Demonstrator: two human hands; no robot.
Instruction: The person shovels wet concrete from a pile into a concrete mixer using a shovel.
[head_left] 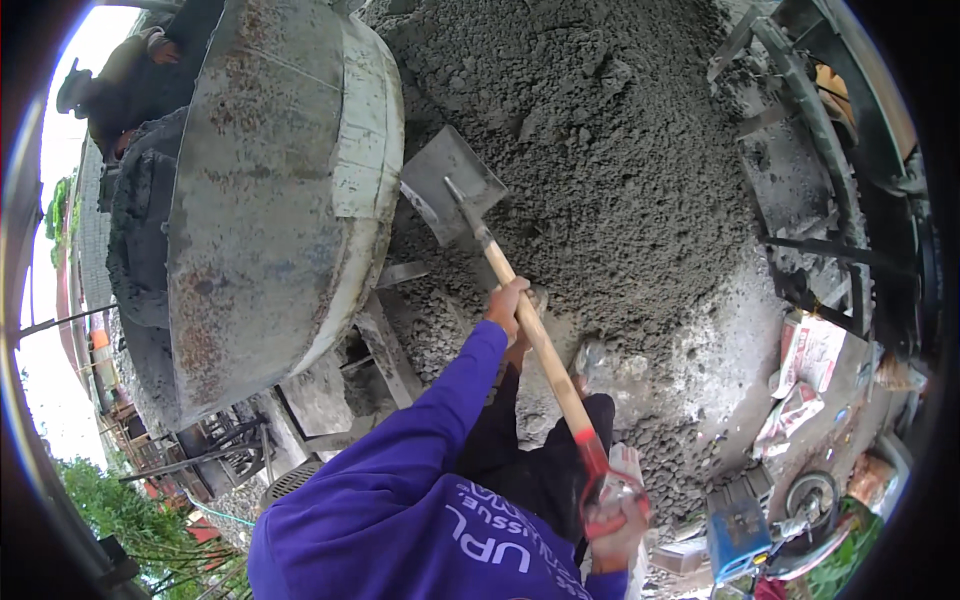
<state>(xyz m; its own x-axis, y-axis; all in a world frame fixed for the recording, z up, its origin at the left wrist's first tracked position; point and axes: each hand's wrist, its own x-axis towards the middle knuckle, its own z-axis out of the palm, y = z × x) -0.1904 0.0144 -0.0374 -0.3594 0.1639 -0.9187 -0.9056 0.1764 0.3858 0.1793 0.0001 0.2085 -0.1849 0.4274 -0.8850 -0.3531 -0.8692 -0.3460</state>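
Observation:
A shovel point(546, 352) with a square metal blade, a pale wooden shaft and a red handle runs slantwise across the middle. My left hand point(508, 303) is wrapped round the shaft partway down. At the other end, near my body, my right hand point(622, 535) grips the red handle; its outline is a little blurred. The blade is at the left edge of a large heap of dark grey, crumbly mix point(590, 150). Just left of the blade stands a big rusty metal drum point(265, 200) smeared with grey.
Another person point(115, 95) is behind the drum at the upper left. A dirty metal frame point(815, 180) stands along the right. Torn paper sacks point(805, 365), a blue container point(738, 530) and a spoked wheel point(812, 497) are at the lower right. Loose lumps lie around my feet.

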